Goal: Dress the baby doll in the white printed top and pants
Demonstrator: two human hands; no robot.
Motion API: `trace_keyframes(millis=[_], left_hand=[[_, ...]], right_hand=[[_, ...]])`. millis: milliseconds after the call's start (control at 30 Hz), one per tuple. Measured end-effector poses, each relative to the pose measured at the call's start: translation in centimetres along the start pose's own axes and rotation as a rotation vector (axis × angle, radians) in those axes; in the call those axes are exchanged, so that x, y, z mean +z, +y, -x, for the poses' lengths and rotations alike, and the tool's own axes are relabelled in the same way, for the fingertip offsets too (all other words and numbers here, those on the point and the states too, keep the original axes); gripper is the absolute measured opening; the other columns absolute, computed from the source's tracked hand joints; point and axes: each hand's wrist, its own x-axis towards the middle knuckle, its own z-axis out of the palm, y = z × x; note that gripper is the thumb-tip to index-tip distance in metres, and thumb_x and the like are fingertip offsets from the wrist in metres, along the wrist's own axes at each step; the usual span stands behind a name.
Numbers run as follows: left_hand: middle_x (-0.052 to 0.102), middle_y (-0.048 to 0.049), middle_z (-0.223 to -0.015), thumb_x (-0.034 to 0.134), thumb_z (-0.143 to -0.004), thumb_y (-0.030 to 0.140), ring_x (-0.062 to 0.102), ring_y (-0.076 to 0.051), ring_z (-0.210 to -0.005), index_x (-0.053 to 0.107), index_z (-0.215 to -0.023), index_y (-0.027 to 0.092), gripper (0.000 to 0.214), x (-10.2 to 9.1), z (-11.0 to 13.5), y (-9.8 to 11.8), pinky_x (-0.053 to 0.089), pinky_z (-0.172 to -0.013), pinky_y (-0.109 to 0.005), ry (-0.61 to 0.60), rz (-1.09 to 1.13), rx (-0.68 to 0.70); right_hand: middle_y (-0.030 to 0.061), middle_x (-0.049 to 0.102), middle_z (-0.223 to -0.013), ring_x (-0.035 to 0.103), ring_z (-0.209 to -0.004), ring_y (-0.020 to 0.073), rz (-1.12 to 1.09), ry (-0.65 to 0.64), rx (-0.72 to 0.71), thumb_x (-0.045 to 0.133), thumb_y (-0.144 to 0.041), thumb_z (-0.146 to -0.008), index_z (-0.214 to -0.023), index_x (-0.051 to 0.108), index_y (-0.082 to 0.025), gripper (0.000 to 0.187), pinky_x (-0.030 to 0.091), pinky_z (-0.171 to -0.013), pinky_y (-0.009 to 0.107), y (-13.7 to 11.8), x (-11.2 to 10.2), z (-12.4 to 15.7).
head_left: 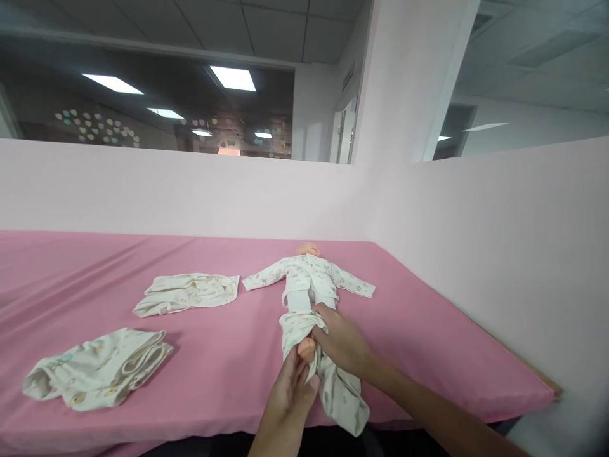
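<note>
Pale pinkish-white walls (pixel 200 193) with 2 large glass windows (pixel 266 108) stand behind and to the right of a table under a smooth pink cloth sheet (pixel 214 374). On that sheet lies a baby doll (pixel 309 276), on its back, peach head toward the wall, both sleeves spread wide. Its long-sleeved white fabric shirt (pixel 297 274) carries small grey-green motifs, too fine to make out; below its hem, 2 plain white upper legs show. Nearer the camera, left of the doll, is a thickly folded white cotton garment (pixel 98 368) with yellowish round motifs. Patterned white cloth trousers (pixel 347 397) are bunched around the doll's lower legs, 1 trouser leg hanging slack toward the camera. Just beside the doll's left-pointing sleeve is a flatter folded white garment (pixel 190 292). The right hand (pixel 340 339) grips the bunched trousers; the left hand (pixel 288 400), fingers curled, holds the cloth beneath 1 peach-coloured foot (pixel 307 349) poking out.
</note>
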Motion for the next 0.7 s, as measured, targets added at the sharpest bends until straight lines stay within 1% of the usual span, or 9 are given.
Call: trace_keyframes(millis=[100, 200, 267, 333, 400, 500, 600, 633, 700], left_hand=[[0.059, -0.0109, -0.132, 0.063, -0.078, 0.053, 0.054, -0.027, -0.124, 0.057, -0.127, 0.019, 0.06, -1.1, -0.4, 0.1, 0.042, -0.106, -0.039, 0.08, -0.301, -0.013], [0.064, -0.0115, -0.118, 0.062, -0.076, 0.055, 0.06, -0.028, -0.107, 0.058, -0.119, 0.017, 0.057, -1.7, -1.2, 0.1, 0.046, -0.093, -0.041, 0.16, -0.582, 0.039], [0.063, -0.0114, -0.116, 0.059, -0.079, 0.05, 0.059, -0.029, -0.105, 0.056, -0.116, 0.019, 0.048, -1.8, -1.7, 0.0, 0.044, -0.088, -0.04, 0.164, -0.705, 0.094], [0.062, -0.0116, -0.115, 0.054, -0.084, 0.044, 0.057, -0.029, -0.106, 0.054, -0.111, 0.02, 0.036, -2.0, -2.2, -0.1, 0.042, -0.087, -0.039, 0.13, -0.816, 0.135], [0.062, -0.0115, -0.107, 0.051, -0.086, 0.039, 0.057, -0.029, -0.1, 0.051, -0.104, 0.02, 0.026, -2.4, -2.9, -0.2, 0.04, -0.082, -0.038, 0.109, -0.971, 0.149], [0.061, -0.0101, -0.093, 0.047, -0.088, 0.034, 0.056, -0.028, -0.086, 0.047, -0.094, 0.02, 0.016, -3.1, -4.1, 0.0, 0.037, -0.072, -0.035, 0.138, -1.276, 0.169], [0.061, -0.0117, -0.09, 0.042, -0.089, 0.026, 0.054, -0.029, -0.085, 0.049, -0.096, 0.016, 0.014, -3.7, -5.1, 0.5, 0.035, -0.073, -0.036, 0.147, -1.534, 0.206], [0.062, -0.0127, -0.091, 0.042, -0.088, 0.023, 0.054, -0.03, -0.087, 0.05, -0.098, 0.015, 0.016, -4.0, -5.3, 0.7, 0.035, -0.075, -0.037, 0.144, -1.584, 0.204], [0.062, -0.0143, -0.097, 0.044, -0.087, 0.023, 0.054, -0.031, -0.092, 0.053, -0.104, 0.013, 0.022, -4.6, -5.4, 1.3, 0.035, -0.079, -0.039, 0.118, -1.603, 0.179]], right_hand=[[0.0039, 0.066, -0.101, 0.056, -0.088, 0.0188, 0.02, 0.042, 0.01, 0.042, -0.023, -0.089, -0.112, 0.056, -0.022, 0.028, 0.029, -0.066, 0.027, 0.7, 0.3, -0.7], [0.0043, 0.065, -0.094, 0.057, -0.083, 0.0185, 0.002, 0.025, 0.065, 0.043, -0.03, -0.091, -0.104, 0.058, -0.019, 0.023, 0.029, -0.065, 0.027, 0.9, 0.5, -1.1], [0.0034, 0.065, -0.09, 0.057, -0.08, 0.0179, -0.031, -0.018, 0.08, 0.043, -0.032, -0.091, -0.1, 0.058, -0.019, 0.022, 0.03, -0.065, 0.027, 0.7, 0.4, -0.8], [0.0027, 0.065, -0.092, 0.057, -0.083, 0.0179, -0.08, -0.057, 0.065, 0.043, -0.031, -0.091, -0.105, 0.057, -0.02, 0.023, 0.033, -0.067, 0.028, 0.2, 0.0, -0.4], [0.0024, 0.066, -0.097, 0.059, -0.088, 0.0187, -0.138, -0.097, 0.05, 0.046, -0.032, -0.09, -0.114, 0.056, -0.022, 0.028, 0.037, -0.073, 0.029, -0.3, -0.4, 0.2], [0.0047, 0.064, -0.112, 0.058, -0.103, 0.0218, -0.201, -0.148, 0.077, 0.052, -0.038, -0.088, -0.126, 0.052, -0.023, 0.04, 0.041, -0.083, 0.033, -0.6, -1.1, 1.2], [0.0078, 0.055, -0.132, 0.052, -0.118, 0.0246, -0.24, -0.19, 0.07, 0.058, -0.04, -0.085, -0.138, 0.044, -0.024, 0.057, 0.042, -0.093, 0.037, -0.1, -1.7, 2.6], [0.0079, 0.052, -0.136, 0.049, -0.121, 0.0248, -0.241, -0.209, 0.05, 0.06, -0.041, -0.083, -0.14, 0.042, -0.025, 0.062, 0.042, -0.096, 0.038, 0.3, -2.0, 3.3], [0.007, 0.049, -0.138, 0.046, -0.126, 0.0247, -0.199, -0.253, -0.004, 0.066, -0.04, -0.079, -0.141, 0.041, -0.026, 0.068, 0.041, -0.1, 0.038, 1.1, -2.5, 4.7]])
